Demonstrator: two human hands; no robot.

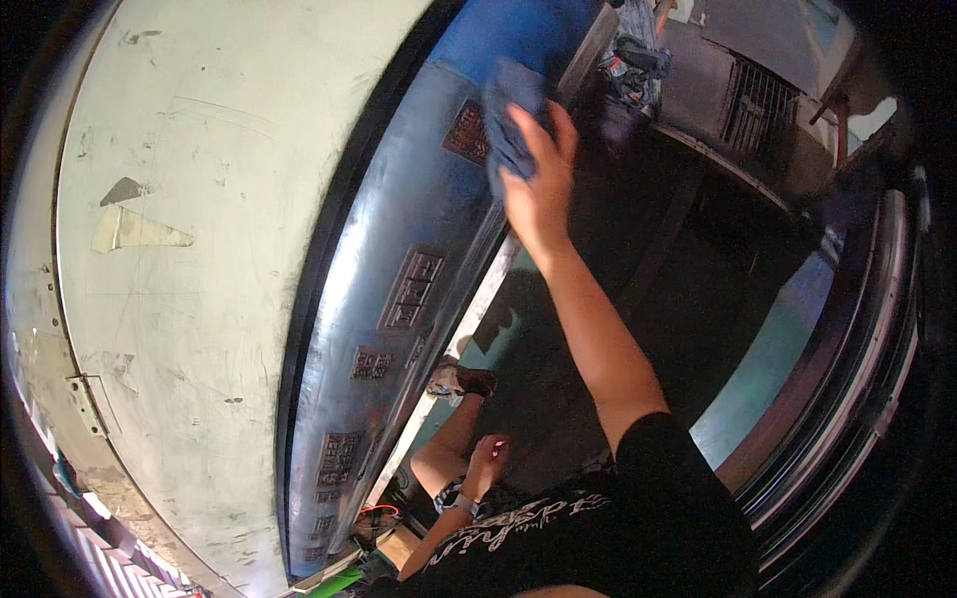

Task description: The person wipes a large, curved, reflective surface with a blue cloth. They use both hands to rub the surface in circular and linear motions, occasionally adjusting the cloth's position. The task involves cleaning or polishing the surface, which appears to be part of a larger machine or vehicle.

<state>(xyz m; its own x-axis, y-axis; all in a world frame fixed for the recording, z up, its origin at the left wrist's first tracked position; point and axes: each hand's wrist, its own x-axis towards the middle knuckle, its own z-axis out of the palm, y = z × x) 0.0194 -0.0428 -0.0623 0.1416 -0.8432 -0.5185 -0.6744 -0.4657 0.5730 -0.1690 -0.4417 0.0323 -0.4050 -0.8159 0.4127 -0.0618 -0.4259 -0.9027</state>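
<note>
Fingers (530, 128) of outstretched right hand (541, 194) around cloth (510, 92)

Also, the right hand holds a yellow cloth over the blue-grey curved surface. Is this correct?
No, the cloth is dark blue, not yellow, as the head view shows; the right hand does hold it over the blue-grey curved surface.
</note>
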